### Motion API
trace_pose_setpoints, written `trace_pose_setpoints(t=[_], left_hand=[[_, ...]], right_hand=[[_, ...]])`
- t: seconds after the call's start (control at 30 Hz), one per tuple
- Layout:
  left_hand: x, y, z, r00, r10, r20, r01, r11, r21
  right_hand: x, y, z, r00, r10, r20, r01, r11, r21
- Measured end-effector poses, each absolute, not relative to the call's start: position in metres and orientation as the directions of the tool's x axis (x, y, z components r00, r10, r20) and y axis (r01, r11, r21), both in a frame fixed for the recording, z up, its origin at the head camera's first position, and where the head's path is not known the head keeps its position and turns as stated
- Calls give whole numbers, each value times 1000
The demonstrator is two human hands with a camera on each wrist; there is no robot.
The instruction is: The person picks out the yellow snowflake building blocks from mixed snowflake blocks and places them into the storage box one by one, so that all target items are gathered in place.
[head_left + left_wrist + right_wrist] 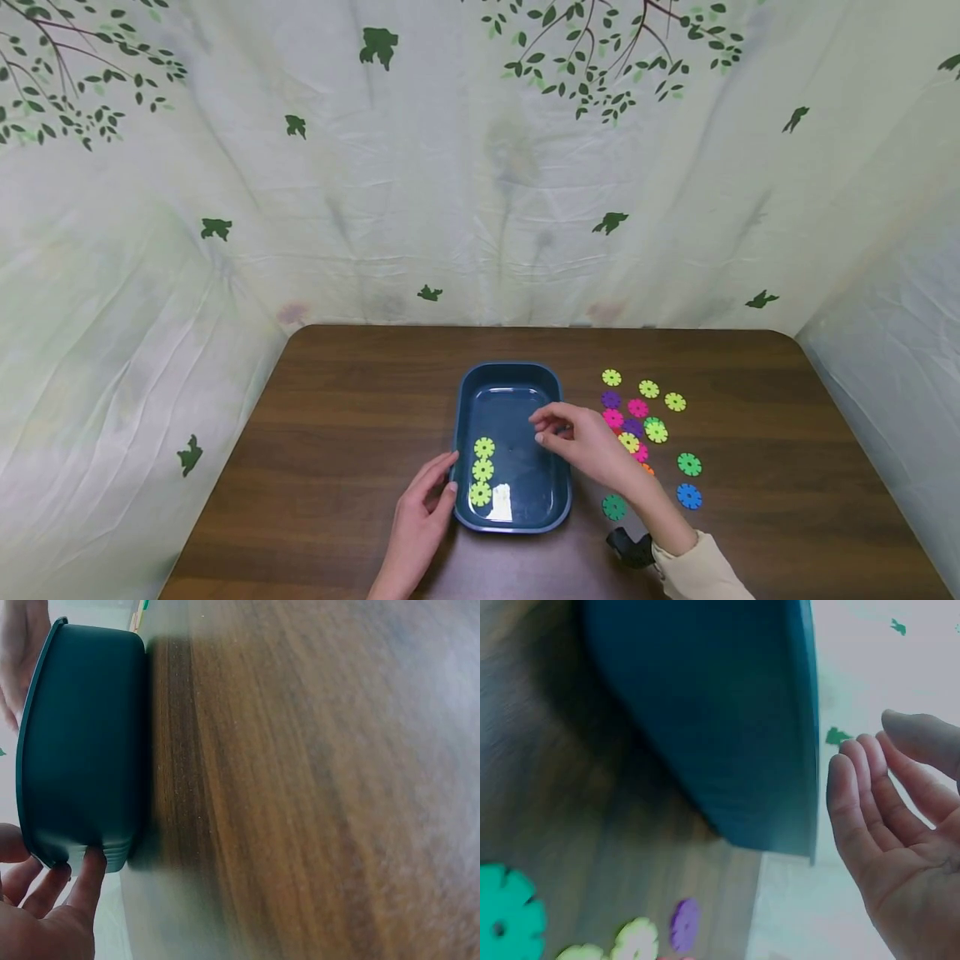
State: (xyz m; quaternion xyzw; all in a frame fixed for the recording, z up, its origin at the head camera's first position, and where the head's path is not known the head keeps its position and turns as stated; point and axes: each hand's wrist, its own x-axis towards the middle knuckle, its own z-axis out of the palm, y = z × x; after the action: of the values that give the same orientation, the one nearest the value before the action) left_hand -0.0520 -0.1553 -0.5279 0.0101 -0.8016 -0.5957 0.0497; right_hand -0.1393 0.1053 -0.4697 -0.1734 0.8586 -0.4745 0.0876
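A dark blue rectangular tray (512, 528) stands on the table. Three yellow notched flower-shaped discs (483, 470) lie in a column along its left inside. My left hand (422, 517) is at the tray's left side, with fingertips resting on the outer wall and rim. The left wrist view shows these fingers (91, 881) fairly straight along the wall. Over the tray's right part hovers my right hand (581, 437), fingers loosely bent. In the right wrist view, nothing shows between that hand's thumb and fingers (847, 802).
Right of the tray lie several loose notched discs: yellow, pink, purple (611, 400) and orange, partly behind the right forearm. Green discs (689, 464) and a blue disc (689, 497) lie nearer. A black wrist strap (630, 548) is by the right sleeve. White patterned cloth (480, 167) hangs behind the table.
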Motion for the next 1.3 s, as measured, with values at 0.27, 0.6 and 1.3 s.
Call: trace_pose_setpoints(t=[0.27,0.6,1.3], left_hand=[[-52,-155,-526,-996,-82,39,10,324,946],[-52,-154,-524,-996,-88,11,-20,346,938],[-53,-154,-524,-996,-93,8,-24,347,938]], right_hand=[[-126,130,-479,-920,-390,41,-233,459,-857],[-112,159,-496,-931,-360,62,-253,514,-820],[-103,206,-518,-958,-282,-49,-155,654,-740]])
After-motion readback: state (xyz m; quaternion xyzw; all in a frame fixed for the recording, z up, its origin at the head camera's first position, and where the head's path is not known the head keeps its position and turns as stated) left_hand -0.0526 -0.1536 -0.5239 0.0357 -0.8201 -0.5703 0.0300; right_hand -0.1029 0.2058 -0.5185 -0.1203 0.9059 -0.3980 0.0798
